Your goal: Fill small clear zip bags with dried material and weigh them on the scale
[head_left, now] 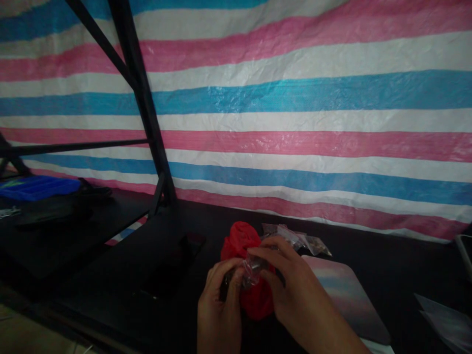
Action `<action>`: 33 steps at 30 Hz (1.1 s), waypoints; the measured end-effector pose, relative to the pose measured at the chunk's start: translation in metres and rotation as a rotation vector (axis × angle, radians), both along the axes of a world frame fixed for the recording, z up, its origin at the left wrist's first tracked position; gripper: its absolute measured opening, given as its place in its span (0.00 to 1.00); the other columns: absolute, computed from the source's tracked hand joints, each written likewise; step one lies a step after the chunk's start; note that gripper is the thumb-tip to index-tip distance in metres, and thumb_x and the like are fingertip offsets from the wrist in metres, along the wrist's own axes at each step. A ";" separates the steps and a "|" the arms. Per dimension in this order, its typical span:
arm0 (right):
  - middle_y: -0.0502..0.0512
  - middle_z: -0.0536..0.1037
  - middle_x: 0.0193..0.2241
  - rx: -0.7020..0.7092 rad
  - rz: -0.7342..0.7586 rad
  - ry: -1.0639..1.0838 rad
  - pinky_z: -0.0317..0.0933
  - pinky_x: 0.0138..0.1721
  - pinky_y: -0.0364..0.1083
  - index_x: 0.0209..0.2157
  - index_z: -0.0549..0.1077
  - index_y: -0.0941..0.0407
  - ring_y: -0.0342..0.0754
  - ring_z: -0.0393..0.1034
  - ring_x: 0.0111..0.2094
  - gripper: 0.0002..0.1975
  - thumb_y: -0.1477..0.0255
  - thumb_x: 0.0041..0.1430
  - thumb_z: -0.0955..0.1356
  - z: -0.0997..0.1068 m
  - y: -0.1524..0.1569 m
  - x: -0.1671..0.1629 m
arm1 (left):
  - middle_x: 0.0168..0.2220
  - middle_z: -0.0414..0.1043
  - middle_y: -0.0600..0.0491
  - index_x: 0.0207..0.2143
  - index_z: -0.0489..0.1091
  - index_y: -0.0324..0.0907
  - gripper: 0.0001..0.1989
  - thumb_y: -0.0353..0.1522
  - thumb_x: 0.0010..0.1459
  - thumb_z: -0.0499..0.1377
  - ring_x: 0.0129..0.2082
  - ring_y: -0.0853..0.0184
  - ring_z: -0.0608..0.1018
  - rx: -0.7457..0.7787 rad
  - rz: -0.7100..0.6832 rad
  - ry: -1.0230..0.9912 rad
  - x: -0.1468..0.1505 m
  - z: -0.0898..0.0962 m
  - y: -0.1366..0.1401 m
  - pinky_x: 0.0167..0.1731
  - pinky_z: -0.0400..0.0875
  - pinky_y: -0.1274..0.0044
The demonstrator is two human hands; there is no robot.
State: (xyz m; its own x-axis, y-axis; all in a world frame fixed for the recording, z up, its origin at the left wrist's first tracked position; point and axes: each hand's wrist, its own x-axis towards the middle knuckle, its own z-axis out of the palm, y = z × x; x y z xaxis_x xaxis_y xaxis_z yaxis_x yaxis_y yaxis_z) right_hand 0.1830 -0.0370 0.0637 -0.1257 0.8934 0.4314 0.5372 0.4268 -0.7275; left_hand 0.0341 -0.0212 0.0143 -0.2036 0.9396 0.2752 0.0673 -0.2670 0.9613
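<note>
Both my hands meet low in the middle of the view, over a dark table (387,265). My left hand (218,307) and my right hand (291,290) pinch a small clear plastic bag (252,270) between their fingertips. Right behind the bag sits a crumpled red plastic bag (241,241), partly hidden by my fingers. What the clear bag holds is too dark to make out.
Several small clear packets (295,238) lie just beyond my right hand. A glossy pad (344,290) lies to the right, clear plastic (448,322) at the far right. A black metal frame (142,103) rises at left; a blue tray (37,188) sits far left. A striped tarp (295,98) hangs behind.
</note>
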 end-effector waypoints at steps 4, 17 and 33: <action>0.54 0.74 0.55 0.027 0.025 0.049 0.70 0.55 0.46 0.53 0.80 0.45 0.47 0.75 0.55 0.28 0.85 0.64 0.60 -0.002 0.003 -0.001 | 0.39 0.83 0.48 0.36 0.83 0.45 0.18 0.49 0.56 0.67 0.37 0.59 0.82 -0.033 -0.013 -0.084 0.000 -0.002 0.002 0.40 0.80 0.72; 0.51 0.81 0.46 -0.031 -0.039 0.283 0.67 0.55 0.50 0.46 0.80 0.47 0.49 0.76 0.50 0.16 0.78 0.63 0.66 -0.007 0.012 -0.008 | 0.43 0.83 0.45 0.41 0.82 0.43 0.21 0.50 0.59 0.63 0.45 0.54 0.84 -0.057 -0.019 -0.066 0.001 0.001 0.006 0.46 0.79 0.66; 0.52 0.83 0.48 -0.038 -0.069 0.299 0.67 0.56 0.55 0.47 0.82 0.45 0.54 0.77 0.50 0.17 0.75 0.60 0.67 -0.007 0.013 -0.004 | 0.37 0.87 0.50 0.36 0.86 0.47 0.11 0.42 0.58 0.65 0.37 0.60 0.87 0.045 -0.037 -0.102 -0.004 0.004 0.011 0.38 0.83 0.77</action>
